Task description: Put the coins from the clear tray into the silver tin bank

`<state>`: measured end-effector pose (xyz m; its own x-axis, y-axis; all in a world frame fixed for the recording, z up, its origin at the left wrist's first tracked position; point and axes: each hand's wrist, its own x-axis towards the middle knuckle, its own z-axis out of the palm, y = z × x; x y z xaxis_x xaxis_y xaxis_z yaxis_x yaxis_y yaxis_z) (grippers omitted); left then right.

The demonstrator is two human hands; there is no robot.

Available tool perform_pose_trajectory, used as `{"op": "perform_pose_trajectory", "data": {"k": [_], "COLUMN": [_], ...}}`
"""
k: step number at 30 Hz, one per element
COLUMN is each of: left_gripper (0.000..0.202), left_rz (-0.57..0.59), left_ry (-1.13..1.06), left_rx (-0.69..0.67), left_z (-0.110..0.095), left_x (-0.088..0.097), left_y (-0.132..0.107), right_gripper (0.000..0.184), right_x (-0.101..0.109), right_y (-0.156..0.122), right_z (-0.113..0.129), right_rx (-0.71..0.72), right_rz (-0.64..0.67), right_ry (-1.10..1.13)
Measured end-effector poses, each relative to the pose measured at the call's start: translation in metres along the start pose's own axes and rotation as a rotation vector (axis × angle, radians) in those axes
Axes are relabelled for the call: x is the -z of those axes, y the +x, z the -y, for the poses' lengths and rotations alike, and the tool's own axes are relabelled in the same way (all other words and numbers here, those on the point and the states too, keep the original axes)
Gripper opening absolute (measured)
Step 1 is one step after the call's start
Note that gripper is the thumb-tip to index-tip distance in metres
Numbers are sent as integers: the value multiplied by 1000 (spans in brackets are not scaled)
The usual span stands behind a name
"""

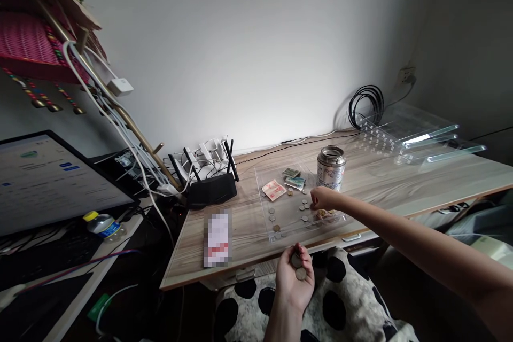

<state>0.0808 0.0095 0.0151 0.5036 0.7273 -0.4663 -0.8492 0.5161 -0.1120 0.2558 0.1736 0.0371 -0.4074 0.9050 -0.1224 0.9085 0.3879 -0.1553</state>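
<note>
My left hand (290, 289) is palm up in front of the desk edge, its fingers curled round several coins (300, 274). Above the right side of a shallow clear plastic tray (288, 224), my right hand (321, 199) is closed, and whatever its fingertips hold is hidden. Silver coins (305, 218) and a few golden ones (277, 228) lie scattered in the tray. Towards its back are a reddish banknote (273, 190), a greenish banknote (295, 183) and a darker folded note (291, 172). A silver tin can (331, 168) stands upright just behind my right hand.
A black router (212, 190) and a blurred white-and-red item (217, 238) are on the desk's left. Clear stacked trays (417, 141) and a coiled black cable (366, 107) occupy the back right. Further left are a laptop screen (52, 176) and a yellow-capped bottle (105, 226).
</note>
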Motion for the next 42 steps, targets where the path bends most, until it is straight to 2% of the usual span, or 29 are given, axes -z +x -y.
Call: {"op": "perform_pose_trajectory", "data": {"k": [5,9,14,17,21,23,26,31,33,36,40,42], "left_gripper": [10,9,10,10,11,11,11,14,15,16,15,12], "left_rz": [-19,8,17,23,8,-11,-46,-110,-120,-70,-56,-99], "left_ry": [48,36,5,-8,2,15,32,38,60,85,117,113], "left_rx": [-5,8,27,36,29,15,-9,-85,-117,-132,-178,-201], "left_z": [2,2,3,3,3,4,5,9,12,17,24,26], "left_x": [2,5,7,7,8,7,4,-4,-6,-8,-12,-13], "left_y": [0,0,1,1,2,1,0,-2,0,4,11,13], "right_gripper": [10,17,13,12,25,29,21,18,16,21,24,26], "right_x": [-3,-6,-7,-7,-7,-7,-8,-2,8,26,36,36], "right_y": [2,3,3,1,0,3,11,16,6,-27,-72,-78], "right_z": [-1,-4,-5,-3,2,3,2,-3,2,23,58,64], "right_rx": [84,120,148,180,202,200,188,157,191,322,484,489], "right_rz": [-12,-55,19,-3,-41,-9,64,157,83,-23,136,119], "right_ry": [66,131,168,205,295,328,323,282,295,422,459,411]}}
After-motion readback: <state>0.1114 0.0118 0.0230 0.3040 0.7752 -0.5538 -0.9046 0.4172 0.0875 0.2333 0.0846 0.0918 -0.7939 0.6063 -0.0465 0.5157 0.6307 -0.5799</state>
